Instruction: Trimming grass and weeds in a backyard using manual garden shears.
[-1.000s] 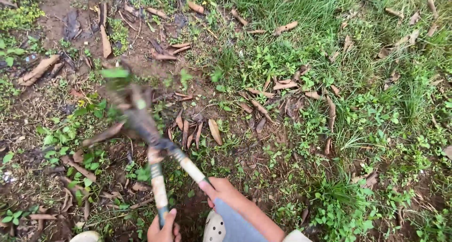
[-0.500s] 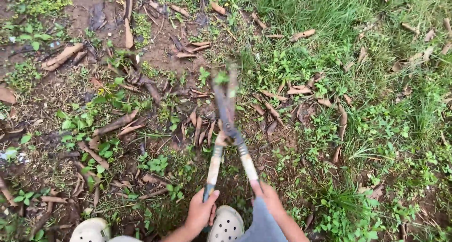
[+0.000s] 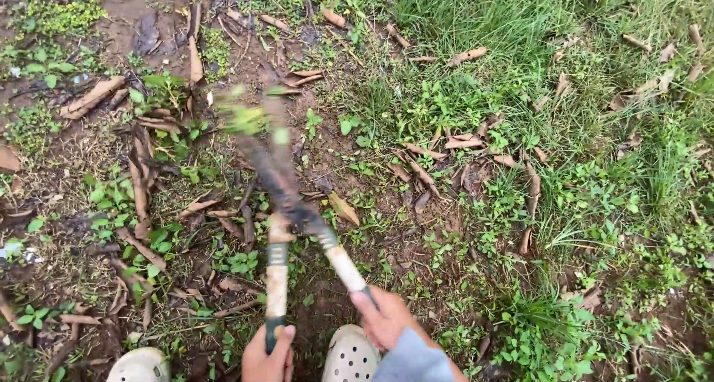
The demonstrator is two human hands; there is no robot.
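Observation:
I hold a pair of long-handled garden shears with both hands. My left hand grips the end of the left handle at the bottom edge. My right hand grips the right handle, with a grey sleeve below it. The dark blades are blurred and point up and to the left over low weeds and dry leaves, with bits of green at their tips.
Two white perforated clogs stand at the bottom edge. Bare soil with dry brown leaves covers the left side. Thicker green grass fills the upper right. A brown leaf lies just right of the shears.
The shears swung from pointing straight up to pointing up-left, and the blades blurred. My left hand dropped lower in the frame. Leaves on the ground shifted.

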